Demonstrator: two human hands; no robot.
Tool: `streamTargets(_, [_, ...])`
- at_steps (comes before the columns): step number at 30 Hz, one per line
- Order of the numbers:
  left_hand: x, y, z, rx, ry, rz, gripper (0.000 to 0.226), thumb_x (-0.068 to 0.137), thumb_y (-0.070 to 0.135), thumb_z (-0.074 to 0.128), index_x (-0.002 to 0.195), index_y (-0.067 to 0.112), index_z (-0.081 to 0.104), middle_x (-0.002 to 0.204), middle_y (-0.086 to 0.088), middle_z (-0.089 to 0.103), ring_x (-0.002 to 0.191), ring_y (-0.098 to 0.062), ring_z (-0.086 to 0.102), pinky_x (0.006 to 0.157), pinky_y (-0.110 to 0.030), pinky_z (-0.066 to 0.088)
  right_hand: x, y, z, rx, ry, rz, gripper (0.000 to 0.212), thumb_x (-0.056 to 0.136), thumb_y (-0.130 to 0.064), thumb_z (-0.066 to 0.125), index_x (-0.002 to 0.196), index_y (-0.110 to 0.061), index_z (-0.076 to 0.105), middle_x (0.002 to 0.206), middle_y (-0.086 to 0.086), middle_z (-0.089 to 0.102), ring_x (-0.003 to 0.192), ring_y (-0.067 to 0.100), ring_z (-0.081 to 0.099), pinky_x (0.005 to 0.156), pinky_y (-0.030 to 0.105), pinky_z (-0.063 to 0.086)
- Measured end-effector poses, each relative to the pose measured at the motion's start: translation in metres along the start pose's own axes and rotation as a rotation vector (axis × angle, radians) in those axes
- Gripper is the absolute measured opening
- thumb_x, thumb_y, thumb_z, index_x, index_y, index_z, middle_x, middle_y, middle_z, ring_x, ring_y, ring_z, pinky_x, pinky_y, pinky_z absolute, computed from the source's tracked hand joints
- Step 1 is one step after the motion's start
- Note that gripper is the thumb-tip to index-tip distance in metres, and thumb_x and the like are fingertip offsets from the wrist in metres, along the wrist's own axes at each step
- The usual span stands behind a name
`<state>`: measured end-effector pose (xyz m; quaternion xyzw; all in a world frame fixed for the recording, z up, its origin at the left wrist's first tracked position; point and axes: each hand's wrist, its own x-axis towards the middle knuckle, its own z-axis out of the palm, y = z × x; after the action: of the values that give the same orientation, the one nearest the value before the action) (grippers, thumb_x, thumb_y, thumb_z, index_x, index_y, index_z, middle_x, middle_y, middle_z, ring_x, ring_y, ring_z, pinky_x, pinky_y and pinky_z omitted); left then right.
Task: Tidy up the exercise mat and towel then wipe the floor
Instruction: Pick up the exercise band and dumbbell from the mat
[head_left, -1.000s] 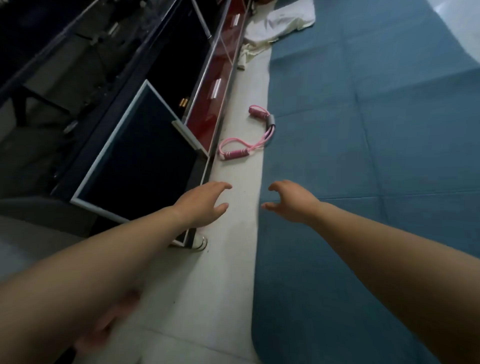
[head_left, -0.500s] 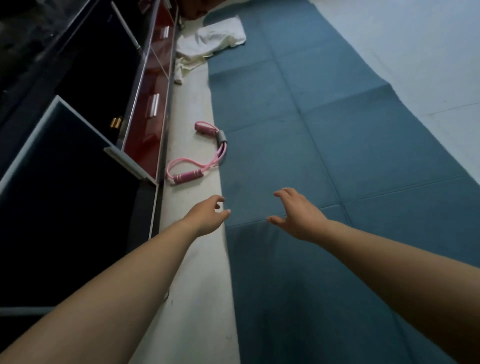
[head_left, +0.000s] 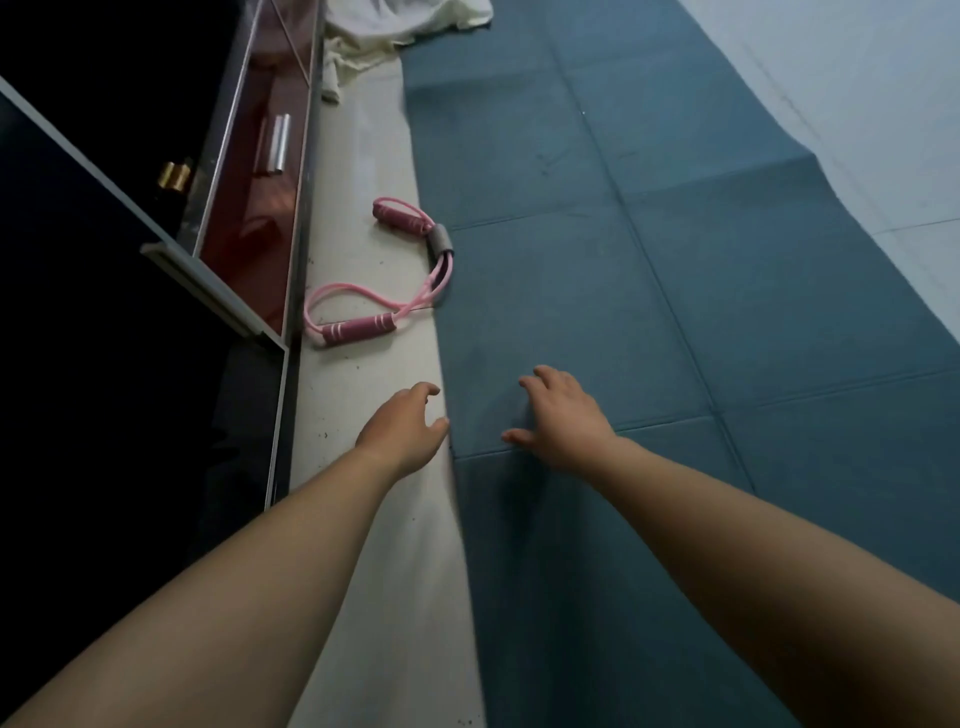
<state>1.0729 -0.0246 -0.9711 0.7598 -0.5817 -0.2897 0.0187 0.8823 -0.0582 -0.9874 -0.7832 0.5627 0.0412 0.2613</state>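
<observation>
blue creased foam exercise mat (head_left: 675, 312) seems light and floppy, so grip its edge by the left hand (head_left: 402, 434), which like the right hand (head_left: 563, 423) has fingers (head_left: 540, 373) apart and empty.

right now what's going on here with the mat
A person holds both hands out over the blue exercise mat, which lies unfolded on the floor. The left hand is at its left edge, the right hand above a crease; both are open and hold nothing. A pink resistance band lies beside the mat, and a white towel is crumpled at the far end.
</observation>
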Motion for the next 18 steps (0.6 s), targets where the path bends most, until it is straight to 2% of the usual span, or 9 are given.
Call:
streamTargets(4, [0.011, -0.012, 0.008, 0.054, 0.012, 0.01, 0.047, 0.092, 0.03, 0.049, 0.136, 0.021, 0.037, 0.14, -0.003, 0.043, 0.124, -0.023, 0.046, 0.098, -0.037, 0.041, 0.014, 0.009, 0.027, -0.088, 0.011, 0.048, 0.075, 0.09, -0.062, 0.035, 0.148, -0.023, 0.01, 0.158, -0.003, -0.006, 0.144, 0.026, -0.009, 0.109, 0.062, 0.001])
streamTargets(7, [0.024, -0.012, 0.013, 0.056, 0.036, 0.044, 0.045, 0.092, 0.029, 0.049, 0.135, 0.02, 0.04, 0.14, -0.003, 0.043, 0.124, -0.022, 0.046, 0.099, -0.038, 0.042, 0.014, 0.02, 0.048, -0.105, 0.082, 0.052, 0.073, 0.088, -0.067, 0.021, 0.148, -0.031, 0.001, 0.157, -0.007, -0.013, 0.143, 0.022, -0.016, 0.109, 0.061, -0.009])
streamTargets(11, [0.047, -0.004, 0.015, 0.028, 0.135, 0.202, 0.037, 0.09, 0.021, 0.051, 0.128, 0.017, 0.05, 0.132, -0.003, 0.051, 0.119, -0.021, 0.05, 0.098, -0.035, 0.042, 0.015, 0.024, 0.061, -0.144, 0.185, 0.049, 0.078, 0.079, -0.07, 0.007, 0.148, -0.034, 0.005, 0.158, -0.008, -0.007, 0.144, 0.02, -0.011, 0.109, 0.058, -0.011])
streamTargets(14, [0.064, 0.001, 0.013, 0.006, 0.221, 0.337, 0.03, 0.087, 0.016, 0.054, 0.117, 0.018, 0.057, 0.122, -0.002, 0.058, 0.112, -0.02, 0.054, 0.094, -0.034, 0.045, 0.017, 0.025, 0.062, -0.139, 0.221, 0.054, 0.076, 0.08, -0.069, 0.014, 0.147, -0.033, 0.014, 0.158, -0.008, 0.001, 0.145, 0.02, -0.003, 0.108, 0.057, -0.008])
streamTargets(18, [0.092, -0.002, 0.003, 0.018, 0.354, 0.388, 0.027, 0.083, 0.013, 0.058, 0.11, 0.016, 0.059, 0.117, -0.005, 0.059, 0.108, -0.025, 0.055, 0.087, -0.039, 0.048, 0.018, 0.024, 0.062, -0.153, 0.243, 0.068, 0.073, 0.081, -0.068, 0.02, 0.146, -0.032, 0.021, 0.158, -0.007, 0.01, 0.145, 0.022, 0.005, 0.107, 0.056, -0.009])
